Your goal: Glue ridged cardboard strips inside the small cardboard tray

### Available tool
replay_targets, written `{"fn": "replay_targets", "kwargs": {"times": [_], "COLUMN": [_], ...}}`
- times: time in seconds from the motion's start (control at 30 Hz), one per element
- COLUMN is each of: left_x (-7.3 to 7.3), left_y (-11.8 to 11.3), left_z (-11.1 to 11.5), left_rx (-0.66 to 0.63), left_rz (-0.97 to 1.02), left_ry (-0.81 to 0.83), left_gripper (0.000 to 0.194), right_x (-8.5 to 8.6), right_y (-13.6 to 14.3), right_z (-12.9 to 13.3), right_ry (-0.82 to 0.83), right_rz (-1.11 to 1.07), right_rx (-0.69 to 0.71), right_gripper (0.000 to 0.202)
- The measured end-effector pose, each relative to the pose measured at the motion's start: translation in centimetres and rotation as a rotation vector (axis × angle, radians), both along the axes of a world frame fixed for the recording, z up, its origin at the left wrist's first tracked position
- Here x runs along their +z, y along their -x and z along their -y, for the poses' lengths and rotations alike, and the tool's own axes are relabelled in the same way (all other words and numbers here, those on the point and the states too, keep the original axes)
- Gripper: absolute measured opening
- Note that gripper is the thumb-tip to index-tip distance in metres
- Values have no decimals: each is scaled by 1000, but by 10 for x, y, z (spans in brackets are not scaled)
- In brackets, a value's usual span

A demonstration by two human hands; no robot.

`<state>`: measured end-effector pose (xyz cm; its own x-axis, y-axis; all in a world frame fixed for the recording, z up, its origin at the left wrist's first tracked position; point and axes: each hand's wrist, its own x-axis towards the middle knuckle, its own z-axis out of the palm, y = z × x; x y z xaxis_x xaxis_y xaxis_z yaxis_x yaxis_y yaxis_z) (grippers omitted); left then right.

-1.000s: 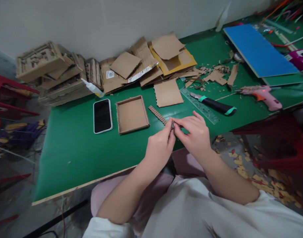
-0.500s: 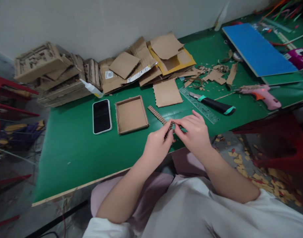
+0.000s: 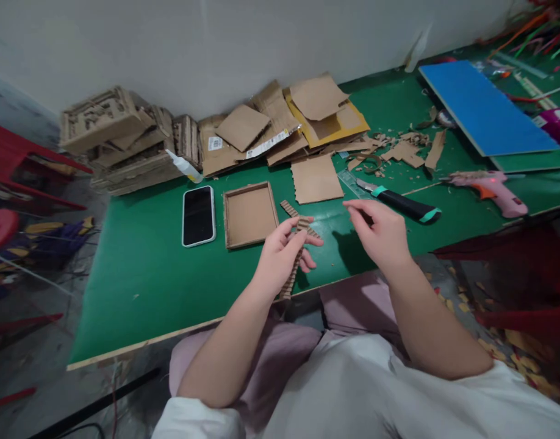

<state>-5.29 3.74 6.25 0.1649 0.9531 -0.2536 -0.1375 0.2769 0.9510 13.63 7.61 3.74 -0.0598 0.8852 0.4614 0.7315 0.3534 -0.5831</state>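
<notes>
My left hand (image 3: 277, 259) pinches a corrugated cardboard strip (image 3: 290, 281) that hangs down past the palm to the table's front edge. Beyond the fingers, a second corrugated strip (image 3: 287, 207) lies on the green table, partly covered by the hand. My right hand (image 3: 381, 235) is raised to the right, apart from the strip, with thumb and fingertips pressed together; anything between them is too small to make out. A shallow square cardboard tray (image 3: 250, 214) lies just left of my left hand. Near my right hand rests a black and teal utility knife (image 3: 405, 204).
A phone (image 3: 198, 216), a glue bottle (image 3: 185, 166) and stacked cardboard pieces (image 3: 119, 143) are on the left. A square cardboard sheet (image 3: 317, 180) and a clear ruler (image 3: 348, 178) lie ahead. On the right are a pink glue gun (image 3: 493, 189) and a blue board (image 3: 488, 110).
My right hand has let go of the cardboard strip and moved right, away from my left hand. My left hand keeps the strip, which now hangs downward. The view has shifted slightly.
</notes>
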Motion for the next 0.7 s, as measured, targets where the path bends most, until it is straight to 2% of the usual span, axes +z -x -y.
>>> {"fn": "replay_targets", "kwargs": {"times": [0.1,0.2,0.23,0.33,0.37,0.43,0.5,0.6,0.63,0.7], "left_x": [-1,3,5,10,11,12,11,10,10,12], "left_y": [10,28,36,61,68,81,90,99,102,108], "left_z": [-6,-15,-19,-30,-32,-37,-39,-42,-43,-43], "left_rx": [72,185,234,410,471,574,642,711,728,740], "left_rz": [1,4,1,48,93,208,306,322,267,14], "left_ry": [-43,-100,-125,-157,-133,-55,10,15,-18,-142], "left_gripper": [28,26,27,28,28,28,27,28,29,30], "right_x": [-9,-10,-10,-15,-21,-34,-46,-50,-47,-36], "right_y": [-10,-2,5,26,27,18,-5,-44,-51,-51], "right_z": [-23,-14,-2,45,59,73,69,40,28,8], "right_ry": [-57,-156,-174,-122,-109,-108,-101,-94,-99,-117], "right_rz": [247,264,224,214,246,315,395,486,492,438], "right_rx": [-22,-6,83,594,694,747,697,469,391,353], "right_gripper": [28,31,30,33,33,36,39,37,35,31]}}
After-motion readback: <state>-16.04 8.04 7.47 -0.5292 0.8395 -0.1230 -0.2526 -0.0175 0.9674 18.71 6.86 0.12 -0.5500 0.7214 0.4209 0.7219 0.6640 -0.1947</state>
